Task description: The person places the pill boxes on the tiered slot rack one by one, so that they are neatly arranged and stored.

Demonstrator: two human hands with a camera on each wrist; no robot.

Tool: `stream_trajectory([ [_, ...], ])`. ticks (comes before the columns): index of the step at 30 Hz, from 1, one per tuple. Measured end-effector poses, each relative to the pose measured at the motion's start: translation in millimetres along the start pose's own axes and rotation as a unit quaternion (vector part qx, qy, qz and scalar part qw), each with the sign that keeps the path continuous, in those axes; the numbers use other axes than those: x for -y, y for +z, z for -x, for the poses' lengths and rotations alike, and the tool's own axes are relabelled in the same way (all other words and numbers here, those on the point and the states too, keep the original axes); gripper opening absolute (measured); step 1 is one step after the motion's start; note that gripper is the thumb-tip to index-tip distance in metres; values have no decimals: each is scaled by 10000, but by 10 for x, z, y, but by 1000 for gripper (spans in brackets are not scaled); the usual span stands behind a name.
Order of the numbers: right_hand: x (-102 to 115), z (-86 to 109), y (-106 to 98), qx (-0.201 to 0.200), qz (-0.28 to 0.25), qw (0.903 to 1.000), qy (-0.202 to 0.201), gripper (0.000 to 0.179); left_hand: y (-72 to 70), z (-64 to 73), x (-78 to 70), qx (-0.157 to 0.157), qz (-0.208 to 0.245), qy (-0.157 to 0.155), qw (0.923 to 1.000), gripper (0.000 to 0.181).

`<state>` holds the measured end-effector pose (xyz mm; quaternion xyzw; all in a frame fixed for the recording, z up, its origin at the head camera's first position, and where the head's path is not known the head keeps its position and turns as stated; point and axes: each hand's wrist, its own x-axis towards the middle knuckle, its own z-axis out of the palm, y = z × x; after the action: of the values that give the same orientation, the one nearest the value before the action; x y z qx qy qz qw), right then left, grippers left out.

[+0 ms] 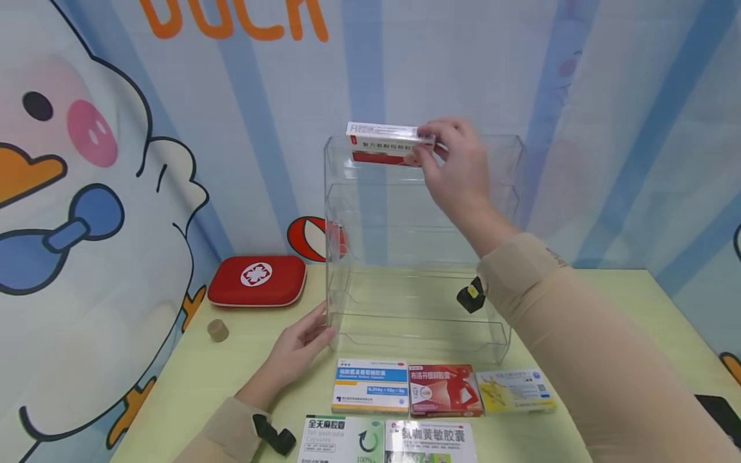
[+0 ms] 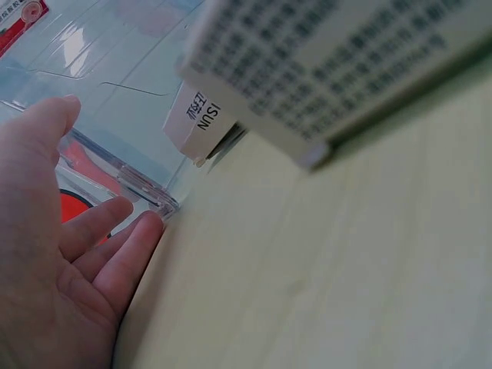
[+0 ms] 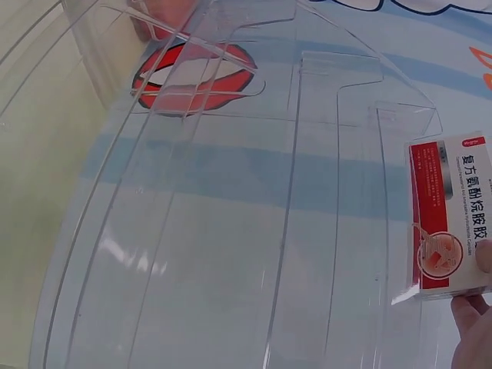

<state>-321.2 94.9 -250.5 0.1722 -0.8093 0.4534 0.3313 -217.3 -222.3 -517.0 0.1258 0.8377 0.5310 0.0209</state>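
Observation:
A clear tiered display rack stands upright on the table. At its top tier, my right hand pinches the right end of a white and red medicine box between thumb and fingers. In the right wrist view, that box is by the upper tier's edge; I cannot tell whether it touches the rack. Down at the rack's lower left side, my left hand touches the clear wall with its fingers loosely extended. In the left wrist view this hand grips nothing.
Before the rack lie a blue-white box, a red box, a yellow box, a green-white box and a white box. A red zip case and small wooden cylinder are left. A cartoon backdrop hangs behind.

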Motion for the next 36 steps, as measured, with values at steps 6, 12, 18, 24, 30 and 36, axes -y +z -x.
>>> stream_trajectory([
  [6,-73,22,23,65,14,9999,121,24,29,-18,-2,46,-15,73,10000,68],
  [12,-119,53,47,41,141,9997,211,26,31,-22,4,46,-61,97,9999,68],
  [18,-150,50,72,32,109,9999,52,29,21,-21,6,15,-81,-36,10000,68],
  [24,-174,55,75,358,-99,9993,72,40,14,-16,-11,23,-46,-158,9999,69],
  [30,-164,63,78,734,-65,9972,152,49,15,-13,-26,21,5,-207,9998,69],
  [36,-195,113,57,752,-115,9970,146,54,15,-22,-12,31,-17,-203,9998,69],
])
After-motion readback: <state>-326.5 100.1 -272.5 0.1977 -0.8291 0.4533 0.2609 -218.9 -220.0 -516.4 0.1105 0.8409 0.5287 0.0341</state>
